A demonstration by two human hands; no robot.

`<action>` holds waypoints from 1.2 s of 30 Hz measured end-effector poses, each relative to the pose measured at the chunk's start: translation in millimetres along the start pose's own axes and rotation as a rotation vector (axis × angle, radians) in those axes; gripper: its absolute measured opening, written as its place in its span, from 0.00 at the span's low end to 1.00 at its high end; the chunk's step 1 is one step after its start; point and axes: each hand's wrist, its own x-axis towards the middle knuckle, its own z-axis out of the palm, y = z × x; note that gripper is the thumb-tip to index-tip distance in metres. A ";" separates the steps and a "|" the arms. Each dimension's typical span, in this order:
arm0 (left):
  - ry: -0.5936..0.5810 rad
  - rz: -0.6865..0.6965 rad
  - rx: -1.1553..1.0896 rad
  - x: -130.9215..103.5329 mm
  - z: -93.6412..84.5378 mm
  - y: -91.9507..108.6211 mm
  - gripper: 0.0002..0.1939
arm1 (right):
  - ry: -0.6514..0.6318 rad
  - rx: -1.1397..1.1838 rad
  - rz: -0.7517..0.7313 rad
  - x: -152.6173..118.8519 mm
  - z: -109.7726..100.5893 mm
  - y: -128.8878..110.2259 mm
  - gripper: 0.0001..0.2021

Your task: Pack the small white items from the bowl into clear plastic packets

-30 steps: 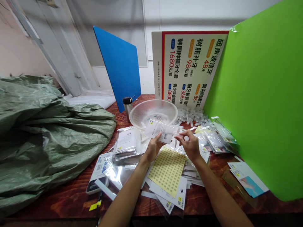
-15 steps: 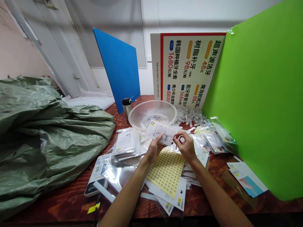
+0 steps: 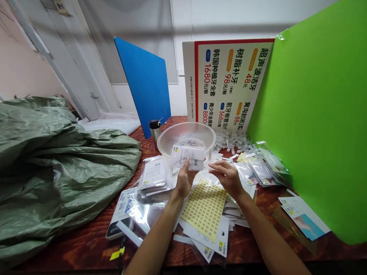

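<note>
My left hand [image 3: 185,181] grips a white printed card in a clear plastic bag [image 3: 187,156], thumb on top, tilted over the front of the bowl. At the bag's right end, the fingertips of my right hand [image 3: 225,175] are pinched together. A narrow pale strip [image 3: 210,154] rises at those fingertips; whether it belongs to the bag I cannot tell. Below both hands lies a yellow sheet of small round stickers [image 3: 204,206], resting on loose white cards [image 3: 222,244]. To the left is a stack of bagged cards [image 3: 155,173].
Behind the hands stands a translucent plastic bowl [image 3: 163,147], with a steel flask [image 3: 155,135] beside it. Small white pieces [image 3: 232,141] are heaped at the back. Bagged packs [image 3: 262,170] lie right, near a green panel [image 3: 312,122]. A grey-green tarp [image 3: 65,172] bulges at left.
The bagged card has moved slightly left and turned more level. My right hand has drawn a little away from its right end, and the pale strip now shows there.
</note>
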 end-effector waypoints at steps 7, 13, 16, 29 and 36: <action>0.010 -0.041 -0.031 -0.4 0.1 -0.1 0.31 | 0.020 0.159 0.173 2.4 -5.5 -8.7 0.08; -0.008 -0.082 -0.029 -1.1 0.4 -0.3 0.30 | 0.017 0.352 0.226 3.5 -7.3 -6.0 0.08; -0.019 -0.129 -0.038 -3.1 2.1 -3.0 0.29 | 0.124 0.310 0.246 2.5 -3.4 -6.7 0.08; -0.030 -0.179 0.015 -6.0 4.4 -5.9 0.26 | 0.230 0.351 0.491 -2.8 16.6 -5.6 0.15; -0.042 -0.179 0.000 -3.5 1.5 -5.3 0.25 | 0.156 0.298 0.410 -2.0 15.3 -6.3 0.08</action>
